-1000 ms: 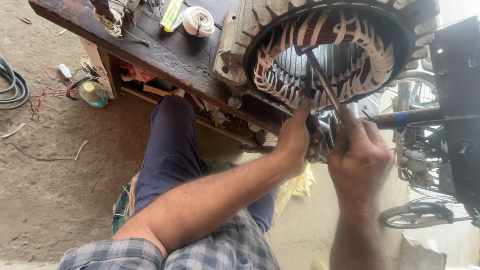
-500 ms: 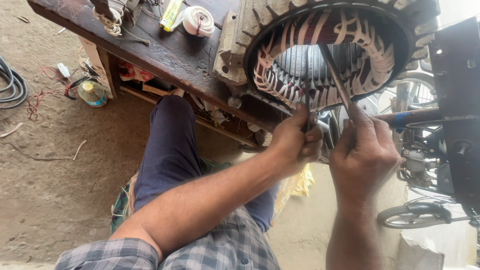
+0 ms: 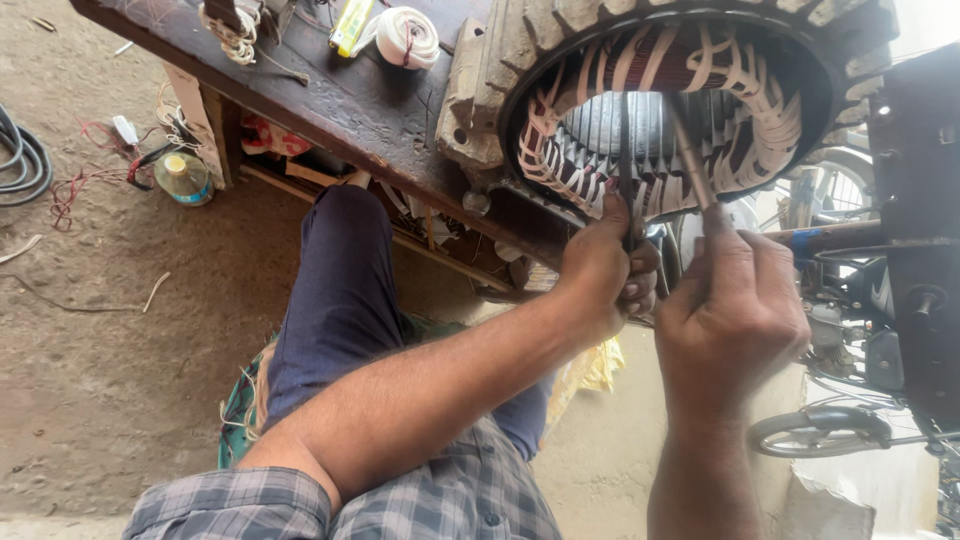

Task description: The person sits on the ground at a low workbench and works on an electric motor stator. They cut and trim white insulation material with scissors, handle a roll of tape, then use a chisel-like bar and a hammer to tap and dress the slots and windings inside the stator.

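Dirt floor [image 3: 120, 330] under me, bare and dusty, and a dark, worn wooden bench [image 3: 340, 100] running across the top of my view. On the bench sits a big motor shell [image 3: 520, 60], its round opening facing me, ringed with coppery windings [image 3: 760, 110] bound in white tape.

My left hand [image 3: 605, 270] is right at the lower rim of that opening, fingers curled tight into a fist around a thin dark rod [image 3: 626, 150] that stands up into the slots of the windings. My right hand [image 3: 730, 320] is just beside it, close enough that the knuckles look near touching, closed around the handle of a second tool, a metal rod [image 3: 690, 160] slanting up and left into the same lower part of the ring (I cannot make out where either tip ends among the wires).

Further back on the bench there's a roll of white tape [image 3: 405, 35], a small yellow-green packet [image 3: 352, 25] and a tangle of cord [image 3: 232, 30]. Under the bench, a plastic bottle [image 3: 182, 176] with a yellow cap stands on the ground by some red wires [image 3: 85, 185], and a black hose [image 3: 22, 165] coils at the left edge. My knee in dark blue trousers [image 3: 340, 290] pokes up under the bench. Off right, a dark metal plate [image 3: 915, 220] and a bicycle wheel [image 3: 830, 430] beyond it
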Demonstrator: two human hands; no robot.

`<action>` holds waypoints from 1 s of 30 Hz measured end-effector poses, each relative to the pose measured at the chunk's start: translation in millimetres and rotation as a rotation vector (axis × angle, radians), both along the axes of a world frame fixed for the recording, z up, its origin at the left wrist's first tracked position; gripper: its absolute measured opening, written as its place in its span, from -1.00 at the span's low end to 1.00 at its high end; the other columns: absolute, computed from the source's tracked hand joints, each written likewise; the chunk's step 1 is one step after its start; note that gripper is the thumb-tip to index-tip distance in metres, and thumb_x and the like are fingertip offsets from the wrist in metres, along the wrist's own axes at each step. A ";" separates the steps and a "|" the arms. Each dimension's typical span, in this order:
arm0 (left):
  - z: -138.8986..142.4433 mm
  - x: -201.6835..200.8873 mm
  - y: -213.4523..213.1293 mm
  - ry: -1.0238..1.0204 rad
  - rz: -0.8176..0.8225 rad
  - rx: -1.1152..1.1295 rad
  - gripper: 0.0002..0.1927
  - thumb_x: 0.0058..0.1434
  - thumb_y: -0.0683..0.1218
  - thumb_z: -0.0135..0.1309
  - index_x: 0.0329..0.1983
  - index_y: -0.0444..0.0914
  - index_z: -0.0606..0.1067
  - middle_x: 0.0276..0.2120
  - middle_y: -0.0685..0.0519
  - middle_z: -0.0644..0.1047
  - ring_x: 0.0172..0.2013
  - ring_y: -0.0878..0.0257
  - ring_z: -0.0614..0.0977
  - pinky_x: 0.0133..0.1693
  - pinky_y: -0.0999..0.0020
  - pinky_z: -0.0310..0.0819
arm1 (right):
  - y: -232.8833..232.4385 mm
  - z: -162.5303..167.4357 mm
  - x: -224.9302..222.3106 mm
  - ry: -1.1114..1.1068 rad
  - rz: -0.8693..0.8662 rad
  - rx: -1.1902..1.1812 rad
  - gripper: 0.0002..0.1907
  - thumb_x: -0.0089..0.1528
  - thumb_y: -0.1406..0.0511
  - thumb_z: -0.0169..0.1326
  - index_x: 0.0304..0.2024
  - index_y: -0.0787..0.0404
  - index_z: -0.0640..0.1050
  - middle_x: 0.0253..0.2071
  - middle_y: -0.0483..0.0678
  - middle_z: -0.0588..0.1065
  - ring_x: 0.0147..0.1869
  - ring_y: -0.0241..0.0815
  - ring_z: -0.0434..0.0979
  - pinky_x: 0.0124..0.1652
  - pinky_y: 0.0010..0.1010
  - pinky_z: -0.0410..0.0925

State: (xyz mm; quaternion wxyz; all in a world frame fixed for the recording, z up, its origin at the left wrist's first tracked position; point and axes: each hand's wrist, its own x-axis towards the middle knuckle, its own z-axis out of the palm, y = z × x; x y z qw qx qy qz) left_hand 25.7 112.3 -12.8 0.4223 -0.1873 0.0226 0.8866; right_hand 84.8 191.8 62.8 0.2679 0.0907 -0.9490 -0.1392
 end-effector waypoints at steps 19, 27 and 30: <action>-15.6 -1.4 -2.3 0.036 -0.101 0.023 -0.45 0.44 0.39 -0.39 -0.42 -0.08 0.23 -0.73 0.21 0.18 -0.77 0.39 0.09 -0.69 0.40 -0.11 | -6.9 -1.8 -10.4 -0.046 -0.049 0.014 -0.75 0.39 0.43 0.15 0.10 0.13 0.66 -0.22 0.01 0.56 -0.23 0.01 0.62 -0.22 -0.18 0.44; -14.3 0.3 -0.3 0.018 -0.051 0.020 -0.44 0.46 0.39 -0.44 -0.41 -0.09 0.23 -0.71 0.22 0.17 -0.75 0.38 0.09 -0.67 0.36 -0.09 | -9.3 -3.2 -3.5 -0.016 -0.033 -0.059 -0.72 0.40 0.47 0.13 0.14 0.16 0.65 -0.21 0.01 0.56 -0.25 -0.05 0.62 -0.28 -0.25 0.43; -8.2 -3.1 3.8 -0.046 -0.047 -0.011 -0.43 0.45 0.40 -0.42 -0.42 -0.09 0.22 -0.71 0.21 0.18 -0.74 0.37 0.11 -0.66 0.36 -0.07 | -11.0 -3.2 -6.0 -0.034 -0.039 0.007 -0.73 0.38 0.46 0.14 0.11 0.16 0.66 -0.21 0.00 0.56 -0.25 -0.04 0.62 -0.28 -0.25 0.43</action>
